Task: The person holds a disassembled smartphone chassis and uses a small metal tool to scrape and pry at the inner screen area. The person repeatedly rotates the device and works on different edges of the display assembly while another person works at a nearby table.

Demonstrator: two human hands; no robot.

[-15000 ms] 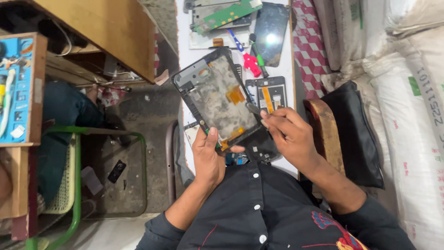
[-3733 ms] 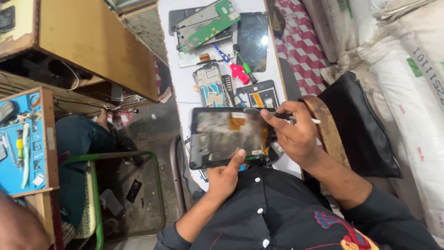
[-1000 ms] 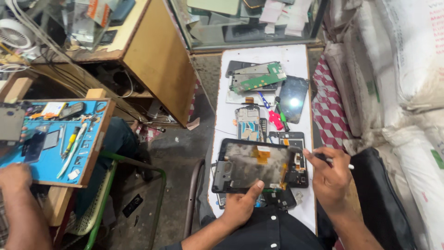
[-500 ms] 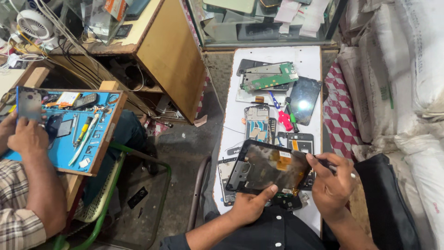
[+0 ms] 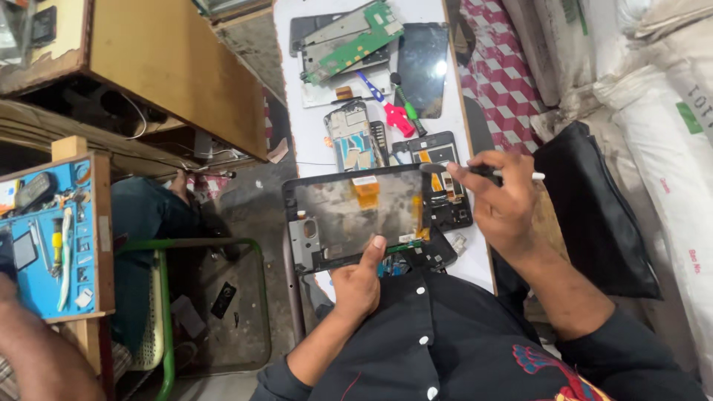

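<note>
My left hand (image 5: 358, 281) grips the near edge of an opened tablet frame (image 5: 356, 217), thumb pressed on its inner face, holding it flat above the white table (image 5: 475, 263). Inside the tablet an orange flex cable shows near the top edge. My right hand (image 5: 499, 200) holds a thin pen-like tool (image 5: 511, 175) with a white end, its tip at the tablet's right edge. Under that edge lies a small black phone frame (image 5: 443, 186).
Farther along the table lie a green circuit board (image 5: 352, 38), a dark glass screen (image 5: 422, 58), an opened phone body (image 5: 349, 138) and red and blue tools (image 5: 395, 113). A black bag (image 5: 598, 215) sits right. Another person's arm (image 5: 37, 356) is beside a blue tool tray (image 5: 52, 235) at left.
The view has swung down and closer. The tablet has levelled out in my left hand, and my right hand with the tool has come up to its right edge.
</note>
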